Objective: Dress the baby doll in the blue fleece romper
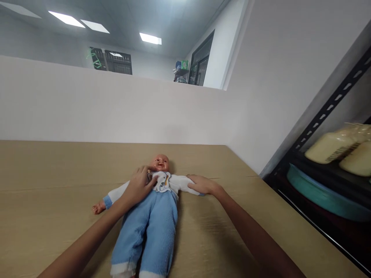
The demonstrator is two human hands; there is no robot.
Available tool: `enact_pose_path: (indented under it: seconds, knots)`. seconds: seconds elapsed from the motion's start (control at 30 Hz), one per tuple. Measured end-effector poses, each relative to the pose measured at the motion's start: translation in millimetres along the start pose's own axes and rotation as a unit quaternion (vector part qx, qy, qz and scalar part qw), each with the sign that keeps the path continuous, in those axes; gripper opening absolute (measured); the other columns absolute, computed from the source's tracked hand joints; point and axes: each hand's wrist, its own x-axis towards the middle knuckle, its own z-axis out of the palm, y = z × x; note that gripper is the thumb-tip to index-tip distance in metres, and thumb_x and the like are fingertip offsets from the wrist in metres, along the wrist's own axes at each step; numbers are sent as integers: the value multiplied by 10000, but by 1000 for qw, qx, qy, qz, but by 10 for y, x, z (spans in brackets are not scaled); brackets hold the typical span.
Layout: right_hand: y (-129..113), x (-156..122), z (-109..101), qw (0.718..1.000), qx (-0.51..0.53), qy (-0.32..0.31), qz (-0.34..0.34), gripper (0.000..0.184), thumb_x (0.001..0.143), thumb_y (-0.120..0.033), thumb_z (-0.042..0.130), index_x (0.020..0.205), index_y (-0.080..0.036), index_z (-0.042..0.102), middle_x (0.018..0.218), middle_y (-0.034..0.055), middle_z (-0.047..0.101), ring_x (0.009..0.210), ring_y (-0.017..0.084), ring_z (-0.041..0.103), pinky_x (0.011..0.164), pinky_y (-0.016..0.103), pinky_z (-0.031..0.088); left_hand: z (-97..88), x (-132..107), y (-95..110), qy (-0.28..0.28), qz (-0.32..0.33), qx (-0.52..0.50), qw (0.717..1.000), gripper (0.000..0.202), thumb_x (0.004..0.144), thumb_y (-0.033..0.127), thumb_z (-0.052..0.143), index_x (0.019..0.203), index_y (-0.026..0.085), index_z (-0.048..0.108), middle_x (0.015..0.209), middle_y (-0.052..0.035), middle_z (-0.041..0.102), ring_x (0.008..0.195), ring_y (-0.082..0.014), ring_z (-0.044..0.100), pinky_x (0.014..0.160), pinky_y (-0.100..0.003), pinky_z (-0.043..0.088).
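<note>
A baby doll (158,208) lies on its back on the wooden table (58,173), head toward the far wall. It wears blue trousers and a white top with blue cuffs. My left hand (139,187) rests on the doll's chest and shoulder, fingers curled over the white top near the collar. My right hand (201,184) lies over the end of the doll's outstretched sleeve, fingers closed around it. The doll's other arm sticks out to the left, its bare hand showing.
A white partition wall (116,108) runs along the table's far edge. On the right stands a dark metal shelf (324,112) holding cream-coloured bottles (333,146) and a teal round lid or basin (319,193).
</note>
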Motion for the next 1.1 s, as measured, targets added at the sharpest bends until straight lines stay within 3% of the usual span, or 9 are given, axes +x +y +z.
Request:
enact_pose_path:
  seconds: [0.17, 0.23, 0.3, 0.4, 0.53, 0.7, 0.87, 1.0, 1.1]
  knots:
    - [-30, -108, -16, 993, -85, 76, 0, 380, 869, -296, 658, 1220, -166, 725, 1326, 191, 686, 1261, 355, 558, 1147, 492, 361, -165, -592, -185, 29, -103, -95, 990, 433, 1005, 538, 514, 1276, 204, 561, 1205, -122, 691, 1106, -294, 669, 1026, -466, 535]
    - [-114, -199, 128, 987, -102, 125, -9, 388, 916, -278, 604, 1282, -169, 676, 1392, 200, 631, 1331, 366, 493, 1171, 522, 320, -172, -791, -175, 3, -138, -141, 980, 422, 1015, 543, 507, 1275, 217, 568, 1206, -105, 703, 1121, -282, 671, 1038, -440, 528]
    - [-199, -316, 379, 981, -82, 172, -19, 277, 961, -303, 574, 1196, -201, 679, 1279, 174, 669, 1247, 356, 535, 1112, 505, 367, -166, -905, -128, -15, -164, -170, 972, 414, 1021, 545, 494, 1266, 225, 587, 1258, -100, 702, 1195, -281, 647, 1100, -432, 490]
    - [-271, -468, 813, 982, 81, 168, 3, 230, 1005, -455, 569, 976, -249, 665, 985, 96, 700, 949, 298, 615, 900, 428, 463, -163, -921, -46, -19, -201, -188, 961, 409, 1012, 569, 485, 1195, 228, 618, 1239, -83, 709, 1206, -281, 631, 1129, -421, 466]
    - [-305, -486, 1107, 959, 263, 97, 24, 345, 975, -601, 605, 962, -259, 653, 954, 50, 677, 906, 267, 597, 871, 392, 475, -173, -847, -13, -27, -240, -205, 949, 395, 985, 605, 492, 1074, 245, 626, 1076, -32, 709, 1067, -260, 646, 1025, -372, 525]
    - [-322, -359, 1077, 931, 339, 132, 26, 424, 917, -693, 647, 922, -271, 605, 914, 19, 582, 943, 244, 526, 928, 360, 461, -140, -826, -85, -5, -258, -243, 935, 348, 980, 596, 492, 1064, 276, 599, 1079, -13, 684, 1075, -245, 620, 1019, -363, 531]
    - [-236, -296, 1154, 913, 373, 157, 52, 524, 909, -785, 577, 963, -264, 604, 985, 47, 610, 1008, 259, 551, 1010, 397, 457, -90, -837, -97, 0, -249, -224, 942, 369, 1001, 626, 441, 1051, 279, 552, 1022, -3, 635, 1024, -236, 603, 1020, -373, 531]
    - [-199, -317, 1154, 912, 384, 133, 59, 593, 896, -826, 555, 938, -247, 671, 986, 80, 666, 1007, 288, 599, 1005, 436, 479, -65, -828, -78, -16, -248, -237, 939, 377, 986, 611, 473, 1071, 253, 557, 1007, -4, 600, 990, -227, 579, 995, -351, 507]
    - [-211, -387, 1053, 921, 373, 107, 45, 557, 846, -779, 692, 963, -236, 744, 1002, 86, 697, 1034, 306, 612, 1035, 438, 464, -52, -812, -107, -37, -245, -264, 932, 390, 965, 605, 506, 1061, 233, 571, 1001, -8, 578, 993, -229, 562, 980, -339, 484]
